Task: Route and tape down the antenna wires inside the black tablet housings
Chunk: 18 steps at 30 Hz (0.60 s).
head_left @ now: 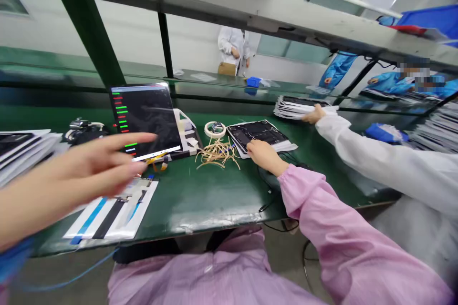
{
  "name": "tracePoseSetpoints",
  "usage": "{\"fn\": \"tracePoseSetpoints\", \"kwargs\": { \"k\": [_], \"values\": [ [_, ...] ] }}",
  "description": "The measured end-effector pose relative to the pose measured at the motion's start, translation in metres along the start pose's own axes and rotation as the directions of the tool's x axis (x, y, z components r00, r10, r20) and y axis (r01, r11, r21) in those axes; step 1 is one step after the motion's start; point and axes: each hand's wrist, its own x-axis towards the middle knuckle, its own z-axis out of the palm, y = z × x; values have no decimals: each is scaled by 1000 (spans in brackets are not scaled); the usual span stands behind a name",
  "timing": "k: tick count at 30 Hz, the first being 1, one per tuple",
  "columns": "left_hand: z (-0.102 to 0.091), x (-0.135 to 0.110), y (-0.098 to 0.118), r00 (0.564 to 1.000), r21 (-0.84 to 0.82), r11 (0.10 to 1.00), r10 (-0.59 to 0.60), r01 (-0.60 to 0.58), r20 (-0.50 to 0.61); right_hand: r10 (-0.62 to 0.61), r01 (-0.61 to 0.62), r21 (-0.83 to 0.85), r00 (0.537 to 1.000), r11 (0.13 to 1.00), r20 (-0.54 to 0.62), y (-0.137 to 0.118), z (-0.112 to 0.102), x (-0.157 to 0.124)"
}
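So here's my left grip (89,167): up off the table (200,195), wide open, fingers stretched out flat, nothing in it. It's pretty blurry. The index fingertip sits in front of the lower part of the propped-up screen (146,116), the dark one with the green and red bars down its left side. Can't tell whether it actually touches the glass or just floats in front of it.

My right grip (263,152) is over on the right, knuckles up, fingers curled down onto the near left corner of the opened tablet (255,132). That one lies flat with its black insides facing up, on top of a white sheet. Honestly can't tell if I'm pinching anything there or just resting on the edge.

Between the two sits a messy pile of rubber bands (216,152), with a tape roll (215,129) just behind it. Below my left grip there's a white card (114,212) with blue and black strips on it, near the table's front edge.

Further right, a co-worker's hand (315,114) in a white sleeve rests on a stack of tablets (296,105), well apart from mine. Another stack (21,147) sits at the far left.
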Motion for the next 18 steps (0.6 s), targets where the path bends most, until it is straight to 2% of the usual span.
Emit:
{"fn": "tracePoseSetpoints", "kwargs": {
  "k": [2,4,5,6,7,8,10,13,15,18],
  "values": [
    [51,21,15,979,40,996,69,-79,192,-5,5,8,1000,1000,-29,6,0,1],
    [106,56,25,937,-144,988,108,-63,331,13,-11,26,997,1000,-74,12,-3,2],
    [133,76,28,922,-237,971,53,43,383,25,-22,37,995,999,-98,15,-5,4],
    [159,98,29,906,-318,927,-50,199,421,38,-33,47,992,998,-121,16,-7,6],
    [183,120,29,901,-418,846,-152,331,407,49,-42,55,989,998,-140,17,-9,8],
    [205,141,30,898,-516,750,-243,413,366,60,-51,61,986,997,-156,17,-12,9],
    [242,175,31,897,-578,692,-266,433,354,74,-63,66,981,996,-178,15,-16,9],
    [274,206,35,917,-650,650,-227,394,329,78,-68,60,979,996,-189,15,-18,1],
    [282,214,38,927,-689,623,-211,371,309,80,-71,56,982,996,-173,18,-14,-9],
    [284,219,39,938,-728,592,-196,346,287,85,-78,64,990,995,-111,29,0,-19]
  ]
}}
